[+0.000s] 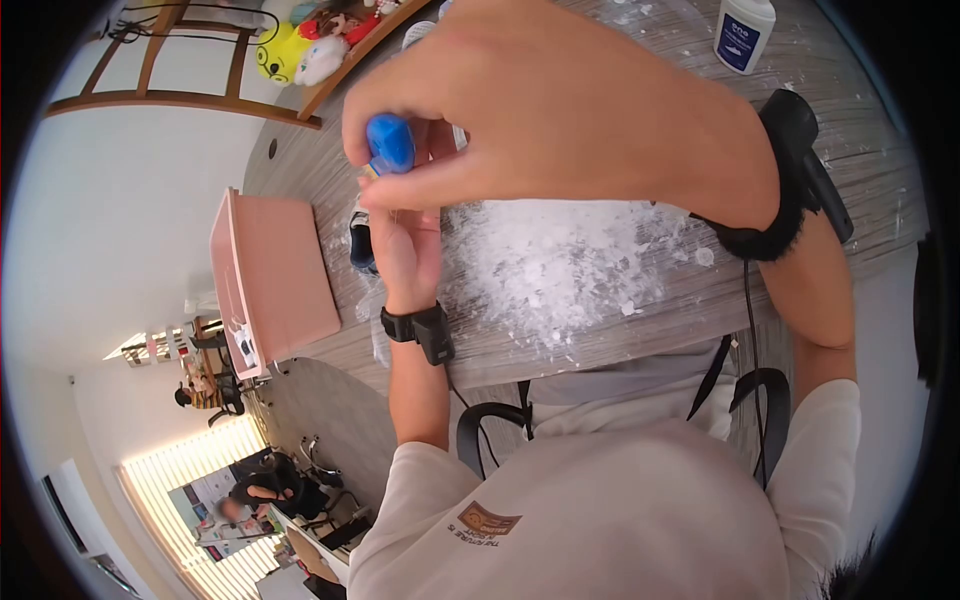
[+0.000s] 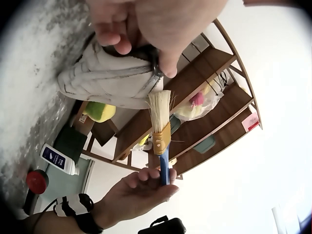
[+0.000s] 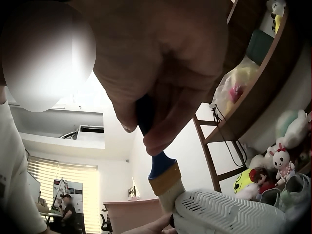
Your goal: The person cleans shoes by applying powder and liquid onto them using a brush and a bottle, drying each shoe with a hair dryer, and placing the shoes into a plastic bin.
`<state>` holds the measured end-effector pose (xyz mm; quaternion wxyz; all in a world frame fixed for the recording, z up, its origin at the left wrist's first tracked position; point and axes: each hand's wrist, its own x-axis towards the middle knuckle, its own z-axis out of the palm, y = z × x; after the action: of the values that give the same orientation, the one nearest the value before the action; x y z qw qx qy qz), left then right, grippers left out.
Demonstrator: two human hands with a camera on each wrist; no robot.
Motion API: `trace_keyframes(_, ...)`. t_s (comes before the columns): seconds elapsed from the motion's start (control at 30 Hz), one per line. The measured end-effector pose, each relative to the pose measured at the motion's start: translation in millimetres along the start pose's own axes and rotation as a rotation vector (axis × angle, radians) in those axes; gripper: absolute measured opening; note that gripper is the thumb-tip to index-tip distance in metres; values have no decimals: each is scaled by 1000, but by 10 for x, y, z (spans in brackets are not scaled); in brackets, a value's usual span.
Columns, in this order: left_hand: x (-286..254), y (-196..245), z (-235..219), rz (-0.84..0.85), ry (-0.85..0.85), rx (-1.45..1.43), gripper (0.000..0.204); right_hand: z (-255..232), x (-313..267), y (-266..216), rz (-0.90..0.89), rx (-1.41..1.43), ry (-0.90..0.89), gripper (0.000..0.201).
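Observation:
In the head view my right hand [image 1: 560,110] reaches across, pinching the blue handle [image 1: 390,142] of a paintbrush between thumb and fingers. The left wrist view shows the paintbrush [image 2: 161,122] with pale bristles and a yellow-brown ferrule, bristles up beside the heel of a white sneaker [image 2: 107,78]. My left hand [image 2: 161,24] grips that sneaker at its dark collar. From the right wrist, the sneaker's white zigzag-tread sole [image 3: 229,214] faces up, its end right at the bristles. In the head view my right hand hides most of the sneaker.
White powder [image 1: 560,270] covers much of the grey wood table [image 1: 640,355]. A white bottle [image 1: 745,35] stands at its far right. A pink bin [image 1: 285,265] is at the left, a toy shelf [image 1: 360,55] behind. A red lid [image 2: 37,182] lies near the bottle. Two people sit in the background.

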<state>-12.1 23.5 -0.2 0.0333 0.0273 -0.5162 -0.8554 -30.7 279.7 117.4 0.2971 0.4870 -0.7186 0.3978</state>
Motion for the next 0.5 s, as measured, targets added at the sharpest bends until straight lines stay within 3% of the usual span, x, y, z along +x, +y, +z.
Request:
trace_keyframes(0.13, 26, 6, -148, -53, -53, -9, 49, 44, -47, 150, 23, -22, 23, 28)
trace_keyframes(0.27, 34, 14, -143, -31, -127, -100, 43, -149, 3, 74, 105, 237, -69, 28)
trace_keyframes(0.4, -17, 37, 54, -45, -106, -210, 36, -172, -24, 114, 108, 208, -46, 28)
trace_keyframes(0.5, -9, 90, 2, -111, -112, -388, 36, -141, -59, 123, -45, 162, 102, 29)
